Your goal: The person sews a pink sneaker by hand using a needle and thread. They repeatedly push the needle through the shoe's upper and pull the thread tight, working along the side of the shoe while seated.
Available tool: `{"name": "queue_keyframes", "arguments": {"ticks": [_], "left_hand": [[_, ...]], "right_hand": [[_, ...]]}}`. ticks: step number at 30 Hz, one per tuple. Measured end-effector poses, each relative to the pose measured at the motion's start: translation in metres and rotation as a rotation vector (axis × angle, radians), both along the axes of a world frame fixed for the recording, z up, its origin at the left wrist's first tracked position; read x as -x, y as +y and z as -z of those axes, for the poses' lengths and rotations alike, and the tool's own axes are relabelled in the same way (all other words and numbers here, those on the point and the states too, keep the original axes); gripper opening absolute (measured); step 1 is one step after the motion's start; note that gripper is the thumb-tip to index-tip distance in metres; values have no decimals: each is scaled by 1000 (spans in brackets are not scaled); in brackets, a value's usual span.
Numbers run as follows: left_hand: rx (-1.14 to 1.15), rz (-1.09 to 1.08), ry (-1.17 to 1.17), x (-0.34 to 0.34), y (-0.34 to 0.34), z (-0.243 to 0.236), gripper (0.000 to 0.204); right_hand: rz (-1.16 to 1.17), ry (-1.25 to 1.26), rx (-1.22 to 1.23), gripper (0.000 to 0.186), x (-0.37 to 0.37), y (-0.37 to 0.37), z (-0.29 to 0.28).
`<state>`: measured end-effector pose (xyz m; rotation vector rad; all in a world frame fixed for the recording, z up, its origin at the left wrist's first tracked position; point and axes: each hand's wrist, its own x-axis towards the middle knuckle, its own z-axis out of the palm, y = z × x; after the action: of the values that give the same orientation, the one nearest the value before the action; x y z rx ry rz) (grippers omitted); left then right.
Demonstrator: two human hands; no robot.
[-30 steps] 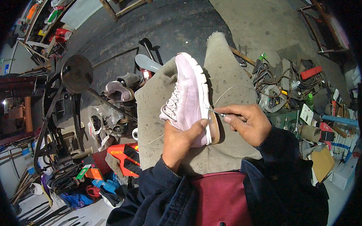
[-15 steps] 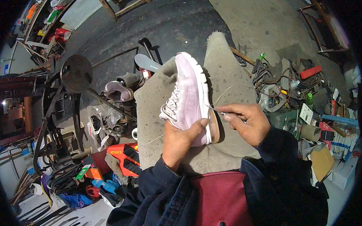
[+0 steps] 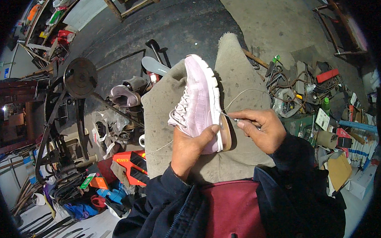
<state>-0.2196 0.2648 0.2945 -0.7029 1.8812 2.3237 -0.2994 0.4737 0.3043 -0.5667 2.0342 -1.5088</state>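
A pale pink sneaker [image 3: 196, 99] with white laces and a white-and-tan sole lies tilted on its side across the grey-brown cloth [image 3: 242, 85] over my lap, toe pointing away. My left hand [image 3: 186, 148] grips its heel end, thumb pressed on the sole edge. In my right hand [image 3: 262, 127] is a thin metal awl [image 3: 229, 117], pinched between thumb and fingers, its tip at the seam where the sole meets the upper. A pale thread [image 3: 239, 92] loops from near that tip to the right. Another thread end [image 3: 164, 146] trails left of the heel.
At left stands a black iron machine with a round wheel [image 3: 80, 78]. Beside it sits another pink shoe [image 3: 125, 96]; a grey insole [image 3: 155, 65] lies beyond the cloth. Tools, wires and a red-handled item [image 3: 327, 76] crowd the right. A red box [image 3: 129, 167] is near my left sleeve.
My right hand and the awl have shifted very slightly to the right. The sneaker and my left hand look almost unmoved.
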Motion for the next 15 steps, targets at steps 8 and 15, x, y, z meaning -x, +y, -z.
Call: {"name": "queue_keyframes", "arguments": {"ticks": [8, 15], "left_hand": [[-8, -2, -14, 0, 0, -3, 42], [23, 0, 0, 1, 1, -4, 42]], "right_hand": [[1, -69, -50, 26, 1, -2, -5], [8, 5, 10, 29, 0, -3, 7]]}}
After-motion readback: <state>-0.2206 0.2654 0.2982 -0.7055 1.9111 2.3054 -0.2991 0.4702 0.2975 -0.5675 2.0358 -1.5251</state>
